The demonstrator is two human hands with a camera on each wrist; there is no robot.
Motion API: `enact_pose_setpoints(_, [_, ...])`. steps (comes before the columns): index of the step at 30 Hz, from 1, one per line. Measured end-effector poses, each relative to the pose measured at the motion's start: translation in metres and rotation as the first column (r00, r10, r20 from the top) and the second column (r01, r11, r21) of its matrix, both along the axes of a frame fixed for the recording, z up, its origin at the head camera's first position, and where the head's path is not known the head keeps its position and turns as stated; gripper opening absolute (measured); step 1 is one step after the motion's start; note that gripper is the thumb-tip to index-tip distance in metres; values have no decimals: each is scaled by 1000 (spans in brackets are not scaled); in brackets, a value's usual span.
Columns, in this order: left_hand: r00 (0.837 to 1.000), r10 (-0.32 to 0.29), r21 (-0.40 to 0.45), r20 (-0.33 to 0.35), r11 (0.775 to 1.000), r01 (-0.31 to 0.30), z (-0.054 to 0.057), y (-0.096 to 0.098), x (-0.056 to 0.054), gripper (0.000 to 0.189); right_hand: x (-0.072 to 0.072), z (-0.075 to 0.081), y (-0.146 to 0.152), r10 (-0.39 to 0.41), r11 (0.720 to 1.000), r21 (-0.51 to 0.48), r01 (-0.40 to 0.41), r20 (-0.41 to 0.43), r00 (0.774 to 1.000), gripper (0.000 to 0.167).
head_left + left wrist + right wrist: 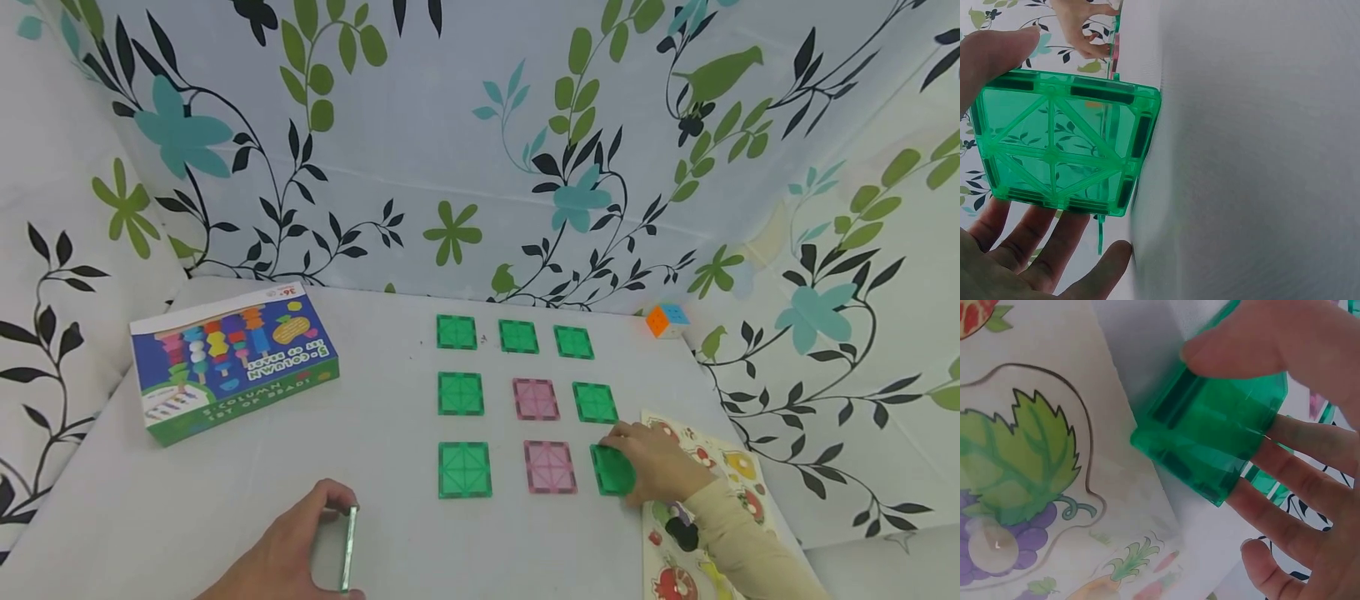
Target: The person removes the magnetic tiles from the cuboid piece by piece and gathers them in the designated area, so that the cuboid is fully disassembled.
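Observation:
My left hand [281,550] holds a green translucent magnetic tile [349,548] upright on edge, left of the laid-out tiles. In the left wrist view this square tile [1052,152] sits between the thumb above and the fingers below, its corner close to the white tabletop. My right hand [660,462] grips another green magnetic tile [613,472] at the front right corner of the layout. The right wrist view shows thumb and fingers at opposite sides of that tile [1229,412]. Beside it lie a pink tile [551,467] and, farther left, a green tile [465,470].
More green tiles [517,337] and a second pink tile [536,399] form rows behind. A blue toy box [232,358] stands at the left. A fruit puzzle board [656,550] lies under the right forearm. A puzzle cube [667,320] sits at the back right.

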State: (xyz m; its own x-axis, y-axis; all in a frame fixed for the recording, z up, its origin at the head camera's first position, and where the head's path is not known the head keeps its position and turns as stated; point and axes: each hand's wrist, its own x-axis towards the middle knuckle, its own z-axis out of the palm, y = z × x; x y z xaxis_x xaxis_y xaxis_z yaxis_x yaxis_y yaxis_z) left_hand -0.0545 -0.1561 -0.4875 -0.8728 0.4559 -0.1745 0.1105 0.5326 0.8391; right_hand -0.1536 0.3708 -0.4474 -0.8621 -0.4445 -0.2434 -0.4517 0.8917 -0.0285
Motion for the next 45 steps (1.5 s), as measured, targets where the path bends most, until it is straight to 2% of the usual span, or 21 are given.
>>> enact_pose_setpoints(13, [999,-1,-10,-45,1000,1,1,0,1,83,-5,-2,0,7,1000,-21,-7,19,1000,80])
enact_pose_setpoints(20, [1000,2,-3,-27,1000,-2,2,1,0,82,-5,-2,-1,35,999,-25,-35,9,999,80])
enact_pose_setpoints(24, [998,-2,-4,-57,1000,2,1,0,0,82,-5,-2,-1,16,999,-34,-15,16,1000,80])
enact_pose_setpoints(26, [998,-1,-2,-57,1000,1,0,0,0,83,-4,-1,-2,12,999,-39,-11,20,1000,80])
enact_pose_setpoints(28, [1000,6,2,-28,1000,-6,0,0,1,83,-3,-1,-2,6,999,-42,-5,24,1000,81])
enact_pose_setpoints(32, [996,-7,14,-92,1000,8,-2,0,1,84,-2,-2,-2,9,999,-51,-8,25,1000,83])
enact_pose_setpoints(34, [992,-15,20,-123,1000,18,-3,-1,1,84,0,-2,-2,16,998,-57,-16,11,1000,84])
enact_pose_setpoints(37, [991,-19,22,-133,1000,22,-3,-1,1,84,3,0,-2,16,998,-65,-18,-31,999,86])
enact_pose_setpoints(41, [996,-12,20,-92,1000,14,-3,-1,1,84,6,5,-10,2,994,-108,-14,-107,994,86])
enact_pose_setpoints(45, [997,-13,21,-76,1000,15,-2,0,1,83,9,14,-31,26,977,-205,-67,-198,980,81])
